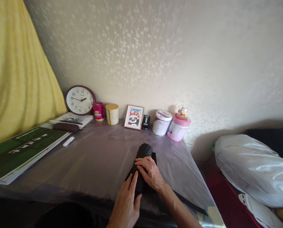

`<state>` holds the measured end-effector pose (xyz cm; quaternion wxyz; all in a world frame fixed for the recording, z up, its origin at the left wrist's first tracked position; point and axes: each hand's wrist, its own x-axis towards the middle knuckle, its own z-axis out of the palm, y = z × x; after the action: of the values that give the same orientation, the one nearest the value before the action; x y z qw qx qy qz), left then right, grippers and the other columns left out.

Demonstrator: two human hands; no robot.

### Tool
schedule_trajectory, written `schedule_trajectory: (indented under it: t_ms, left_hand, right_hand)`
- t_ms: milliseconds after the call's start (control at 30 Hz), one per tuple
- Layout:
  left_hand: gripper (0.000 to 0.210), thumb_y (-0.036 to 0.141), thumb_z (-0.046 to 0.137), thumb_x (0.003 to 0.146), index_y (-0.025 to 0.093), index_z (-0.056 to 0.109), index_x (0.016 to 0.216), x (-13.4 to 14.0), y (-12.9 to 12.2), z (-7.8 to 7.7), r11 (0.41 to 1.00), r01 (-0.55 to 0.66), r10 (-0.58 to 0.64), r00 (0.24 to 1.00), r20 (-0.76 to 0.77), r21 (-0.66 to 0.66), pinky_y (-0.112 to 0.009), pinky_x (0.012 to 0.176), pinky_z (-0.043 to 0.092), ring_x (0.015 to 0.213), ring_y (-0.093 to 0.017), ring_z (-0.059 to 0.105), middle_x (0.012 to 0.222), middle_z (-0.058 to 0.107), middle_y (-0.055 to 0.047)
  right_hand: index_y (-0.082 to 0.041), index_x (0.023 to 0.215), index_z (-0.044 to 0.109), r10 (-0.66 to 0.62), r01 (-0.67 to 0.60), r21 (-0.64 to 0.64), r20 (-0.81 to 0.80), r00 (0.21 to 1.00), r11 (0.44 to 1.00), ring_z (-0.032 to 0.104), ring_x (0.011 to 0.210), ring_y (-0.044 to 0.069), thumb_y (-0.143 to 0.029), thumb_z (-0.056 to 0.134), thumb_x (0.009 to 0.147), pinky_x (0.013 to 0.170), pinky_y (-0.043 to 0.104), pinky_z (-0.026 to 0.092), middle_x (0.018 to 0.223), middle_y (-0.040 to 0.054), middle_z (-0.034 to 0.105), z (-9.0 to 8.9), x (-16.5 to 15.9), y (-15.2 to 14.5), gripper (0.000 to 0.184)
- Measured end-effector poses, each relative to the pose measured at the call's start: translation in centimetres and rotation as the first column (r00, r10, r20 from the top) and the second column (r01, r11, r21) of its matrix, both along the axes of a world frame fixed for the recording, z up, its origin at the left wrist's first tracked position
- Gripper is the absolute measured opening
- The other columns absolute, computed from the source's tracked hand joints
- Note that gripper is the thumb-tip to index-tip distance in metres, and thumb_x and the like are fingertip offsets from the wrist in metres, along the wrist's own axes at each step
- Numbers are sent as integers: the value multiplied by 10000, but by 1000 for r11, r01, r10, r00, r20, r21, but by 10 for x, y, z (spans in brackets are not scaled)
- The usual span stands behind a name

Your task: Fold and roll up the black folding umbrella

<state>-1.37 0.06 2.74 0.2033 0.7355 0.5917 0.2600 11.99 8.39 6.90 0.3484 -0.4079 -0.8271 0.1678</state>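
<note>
A black rolled bundle [144,150], soft and fabric-like, lies lengthwise near the front of the table; its exact kind does not show. Under it, a flat black piece [154,157] sticks out on the right. My right hand [149,172] lies across the top of the bundle with its fingers bent over it. Against the near left side rests my left hand [126,201], fingers stretched along the bundle and thumb apart. A black strap [191,204] runs out from beneath my right forearm toward the table's front right corner. My hands hide the bundle's middle.
Along the wall stand a clock [80,100], a pink tin [98,111], a yellow can [112,114], a framed panda picture [134,117] and two tubs [162,123]. A green book [25,152] lies left. Beyond the right edge sits a plastic bag [253,171].
</note>
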Motion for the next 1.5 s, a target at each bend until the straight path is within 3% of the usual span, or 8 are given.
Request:
schedule_trajectory:
  t_ms: [200,433,667,767,933,1033,1167,1500]
  left_hand:
    - [602,230,329,820,158,172,1397,0,1,-1,998,0,1,1000,19,-59,-435,1037,342,1273,-227,364,1408,348,-133]
    - [606,245,344,811,185,191,1394,-2,2,-1,999,-14,17,998,58,-48,-422,1035,344,1266,-220,374,1397,373,-106]
    - [653,273,389,790,173,175,1399,-3,2,9,995,-12,8,999,-39,-95,-411,1021,345,1244,-233,392,1387,386,-101]
    - [658,260,389,785,171,170,1399,-4,2,10,998,-10,7,999,-52,-67,-415,1001,360,1225,-241,405,1375,398,-99]
    - [627,275,362,807,202,159,1396,-8,2,10,998,-15,16,999,28,-56,-400,963,391,1162,-219,459,1296,472,-85]
    - [613,289,363,810,209,178,1389,-10,3,10,997,-39,42,998,48,-66,-398,940,408,1151,-223,469,1261,496,-79]
    - [605,297,364,809,173,208,1380,-9,3,10,999,-35,36,999,41,-41,-388,979,376,1173,-226,451,1258,494,-96]
    - [587,300,361,827,166,205,1377,-11,4,6,999,-34,34,999,37,-6,-396,985,374,1201,-227,440,1280,483,-105]
  right_hand:
    - [-249,1077,621,-4,-6,68,149,989,998,397,1244,181,-223,369,917,1077,467,181,1189,36,612,-14,4,29,299]
    - [-251,1029,641,-66,54,71,179,982,996,431,1217,182,-235,365,920,1067,455,185,1137,30,640,-22,4,64,297]
    - [-220,1013,645,-180,174,54,128,975,983,442,1204,190,-228,364,908,1048,428,242,1165,57,621,-24,2,81,300]
    - [-205,1025,635,-310,301,-114,-67,948,947,457,1181,198,-246,459,852,1047,383,265,1207,73,586,-19,11,79,249]
    - [-178,972,611,-558,442,-394,-251,791,806,544,1063,224,-261,453,812,984,421,353,1055,102,632,-19,54,59,240]
    - [-168,945,588,-611,385,-555,-305,730,738,627,896,197,-265,431,799,803,371,496,939,92,649,-22,75,38,236]
    - [-167,918,577,-614,225,-697,-376,694,681,649,724,141,-267,470,760,607,267,533,847,62,637,-24,76,16,216]
    - [-196,961,579,-503,21,-755,-416,758,656,569,590,95,-211,465,730,487,205,490,668,-40,555,-21,51,6,258]
